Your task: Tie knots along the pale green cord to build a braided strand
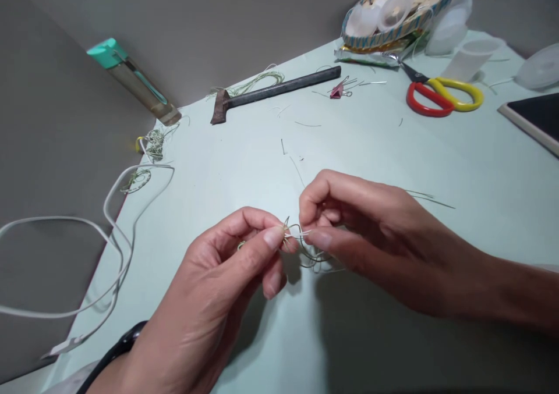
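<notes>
My left hand [236, 266] and my right hand [362, 237] meet just above the pale green table [358, 149]. Both pinch a small tangle of thin wire [308, 248] between thumb and forefinger. The left hand pinches one end of the wire, the right hand grips the other end a finger's width away. Loose loops of the wire hang below the fingertips. A dark band sits on my left wrist [120, 347].
A hammer [273, 93] lies at the back, red and yellow scissors [441, 94] to its right. A woven basket [397, 7] with plastic lids stands at the far right, a tablet [535, 117] at the right edge. White cable [109, 237] and wire scraps lie on the left.
</notes>
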Demonstrator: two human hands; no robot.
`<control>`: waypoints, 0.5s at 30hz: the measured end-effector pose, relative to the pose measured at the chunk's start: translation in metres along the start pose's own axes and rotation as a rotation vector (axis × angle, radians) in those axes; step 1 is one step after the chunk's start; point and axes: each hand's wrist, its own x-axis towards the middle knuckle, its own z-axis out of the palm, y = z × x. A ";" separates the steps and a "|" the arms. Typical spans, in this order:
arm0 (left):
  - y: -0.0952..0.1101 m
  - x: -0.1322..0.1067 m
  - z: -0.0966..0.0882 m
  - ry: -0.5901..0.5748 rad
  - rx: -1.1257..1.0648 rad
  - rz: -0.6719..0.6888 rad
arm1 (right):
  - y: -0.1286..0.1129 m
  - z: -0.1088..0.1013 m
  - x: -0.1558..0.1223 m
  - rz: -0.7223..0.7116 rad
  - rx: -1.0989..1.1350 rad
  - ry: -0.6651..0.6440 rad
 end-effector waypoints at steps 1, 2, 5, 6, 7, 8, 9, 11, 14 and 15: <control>0.000 0.000 0.000 -0.002 0.007 0.006 | 0.000 0.000 0.000 0.036 0.041 -0.010; 0.000 0.000 0.001 -0.005 0.014 0.013 | 0.000 0.000 0.001 0.066 0.075 -0.015; 0.000 0.001 0.001 0.005 0.033 0.017 | 0.000 -0.001 0.003 0.122 0.121 -0.004; 0.000 0.001 0.001 0.006 0.038 0.016 | 0.000 -0.001 0.003 0.137 0.129 0.004; 0.000 0.000 0.001 0.007 0.043 0.016 | -0.001 -0.002 0.004 0.155 0.141 0.008; 0.000 0.000 0.001 0.002 0.050 0.021 | -0.001 -0.002 0.004 0.176 0.156 0.007; -0.001 0.000 0.000 0.002 0.060 0.027 | -0.001 -0.002 0.005 0.195 0.175 0.001; -0.002 -0.001 -0.001 0.006 0.110 0.047 | -0.001 -0.002 0.005 0.226 0.203 -0.015; -0.004 -0.002 -0.002 0.023 0.208 0.078 | 0.000 -0.001 0.006 0.244 0.195 -0.019; -0.004 -0.002 -0.002 0.028 0.231 0.085 | -0.001 -0.001 0.006 0.248 0.186 -0.016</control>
